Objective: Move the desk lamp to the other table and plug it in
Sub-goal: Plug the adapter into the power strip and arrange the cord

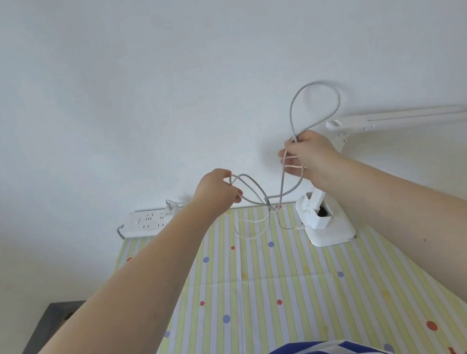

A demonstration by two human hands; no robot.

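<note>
A white desk lamp stands at the far right of the table on a flat base (330, 230); its long head (398, 119) reaches right along the wall. Its grey cable (314, 86) rises in a loop above my right hand (311, 160), which grips several strands in front of the lamp arm. My left hand (217, 191) pinches other loops of the same cable to the left. The strands cross and drop to the tabletop near the base, where a thin white end lies. A white power strip (148, 221) sits at the table's far left edge against the wall.
The table wears a yellow-and-white striped cloth with coloured dots (272, 291) and stands against a plain white wall. A dark floor strip (39, 339) shows at the lower left. My blue-and-white striped top fills the bottom edge.
</note>
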